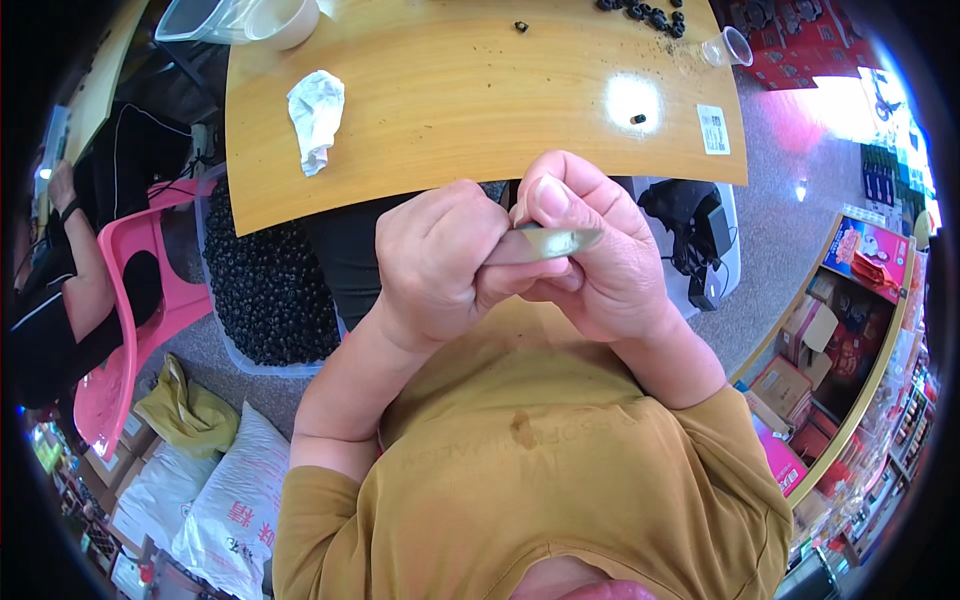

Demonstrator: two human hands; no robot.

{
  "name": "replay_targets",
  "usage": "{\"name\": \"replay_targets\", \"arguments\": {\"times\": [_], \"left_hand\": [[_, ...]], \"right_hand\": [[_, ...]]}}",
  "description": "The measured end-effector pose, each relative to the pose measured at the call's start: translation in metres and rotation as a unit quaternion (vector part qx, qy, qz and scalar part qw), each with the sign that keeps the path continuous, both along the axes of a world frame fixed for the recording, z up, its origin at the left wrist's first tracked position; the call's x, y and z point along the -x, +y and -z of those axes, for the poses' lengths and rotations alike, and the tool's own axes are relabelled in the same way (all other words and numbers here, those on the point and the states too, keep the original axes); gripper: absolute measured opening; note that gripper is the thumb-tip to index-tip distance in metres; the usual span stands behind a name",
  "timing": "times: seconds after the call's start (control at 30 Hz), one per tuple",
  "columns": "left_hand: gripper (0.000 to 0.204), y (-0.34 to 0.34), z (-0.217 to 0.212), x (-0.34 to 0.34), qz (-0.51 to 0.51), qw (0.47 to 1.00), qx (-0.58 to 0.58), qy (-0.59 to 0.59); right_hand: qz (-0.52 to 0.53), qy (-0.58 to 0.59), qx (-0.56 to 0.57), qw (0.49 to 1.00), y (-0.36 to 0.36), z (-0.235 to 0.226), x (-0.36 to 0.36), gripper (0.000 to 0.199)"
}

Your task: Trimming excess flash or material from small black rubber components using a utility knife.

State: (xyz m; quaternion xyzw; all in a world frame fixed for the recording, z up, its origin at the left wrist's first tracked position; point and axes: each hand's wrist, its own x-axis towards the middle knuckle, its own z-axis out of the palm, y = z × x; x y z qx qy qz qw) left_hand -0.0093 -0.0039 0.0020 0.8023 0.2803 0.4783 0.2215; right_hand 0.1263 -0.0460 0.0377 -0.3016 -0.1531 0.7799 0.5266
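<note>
Both of my hands are together in front of my chest, just beyond the table's near edge. My left hand (440, 255) is closed in a fist around a small knife, with its short, shiny blade (550, 244) sticking out to the right. My right hand (605, 245) is beside the blade, its thumb and fingers bent in a pinch. Whatever the right fingertips hold is mostly hidden by the fingers and the blade. Under the table's left end is a clear tub (250, 367) full of small, dark round pieces (265, 290).
On the wooden table (450, 100) lie a crumpled white cloth (317, 115), a clear plastic cup (728, 47) and several dark pieces (650, 14). Plastic containers (280, 22) stand at the far left. A person sits by a pink chair (125, 290); white sacks (235, 500) lie on the floor.
</note>
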Motion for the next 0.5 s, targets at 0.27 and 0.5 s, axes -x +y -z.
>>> {"name": "replay_targets", "arguments": {"times": [0.27,0.5], "left_hand": [[0.024,0.006,0.001,0.003,0.026,0.999,-0.018,-0.037],[0.027,-0.001,0.001,0.006,0.048,0.998,0.001,-0.030]], "right_hand": [[0.036,-0.102,-0.054,0.993,0.011,-0.009,0.007,0.020],[0.149,-0.363,-0.218,0.894,0.093,-0.066,-0.008,0.017]]}}
